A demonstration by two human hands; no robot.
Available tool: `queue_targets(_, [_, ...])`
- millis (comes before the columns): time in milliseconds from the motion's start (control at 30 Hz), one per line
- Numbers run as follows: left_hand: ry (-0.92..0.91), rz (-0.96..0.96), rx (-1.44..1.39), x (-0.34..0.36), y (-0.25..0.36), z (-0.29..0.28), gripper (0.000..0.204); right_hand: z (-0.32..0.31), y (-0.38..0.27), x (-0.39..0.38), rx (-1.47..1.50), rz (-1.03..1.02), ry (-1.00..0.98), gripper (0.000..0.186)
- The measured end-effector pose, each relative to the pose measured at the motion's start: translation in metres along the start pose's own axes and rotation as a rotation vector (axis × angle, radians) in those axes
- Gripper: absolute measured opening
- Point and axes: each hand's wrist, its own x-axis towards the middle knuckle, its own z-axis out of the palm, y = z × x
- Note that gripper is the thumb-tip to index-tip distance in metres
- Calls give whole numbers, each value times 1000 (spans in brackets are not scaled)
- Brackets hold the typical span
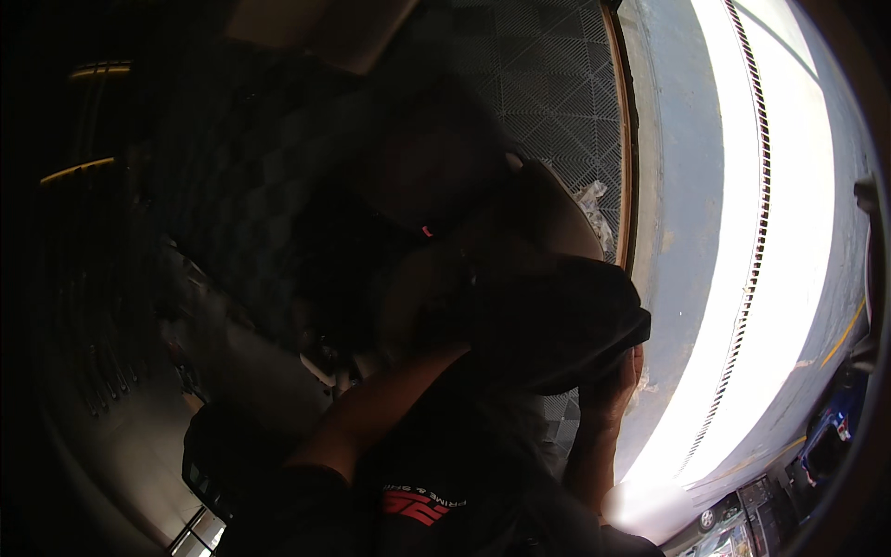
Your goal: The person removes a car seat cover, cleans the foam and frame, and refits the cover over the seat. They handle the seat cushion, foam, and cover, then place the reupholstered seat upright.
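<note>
A bulky black piece [557, 320] with a rounded outline fills the middle of the head view; its kind is lost in the dark. My right hand [624, 379] is at its right-hand lower edge, fingers bent up against it and partly hidden by it. From the lower left my left forearm [385, 408] reaches in to the piece's left side. Deep shadow and the black piece hide my left hand, so its fingers do not show.
Across from me a person in dark clothes [427, 200] is close by, mostly in shadow. Dark ribbed floor tiles [557, 84] end at a brown edge strip [624, 121]. Crumpled clear plastic [594, 212] lies near it. Beyond, a slotted drain [759, 176] crosses sunlit concrete.
</note>
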Motion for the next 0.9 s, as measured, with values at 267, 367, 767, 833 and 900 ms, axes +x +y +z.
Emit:
queue_targets(267, [437,358,-12,-36,14,63,31,-27,34,62,-679,-119,-93,84])
queue_targets(367, [134,452,157,-75,4,58,28,-40,39,58,-715,-93,-330,76])
queue_targets(767, [10,-356,-388,-166,13,-56,67,-50,32,49,-1208,13,-454,34])
queue_targets(833, [38,-177,-192,-178,18,-48,62,-43,53,36,-1372,-228,-560,37])
queue_targets(900, [53,73,57,-185,24,-41,56,-33,75,18,-1477,-482,-698,40])
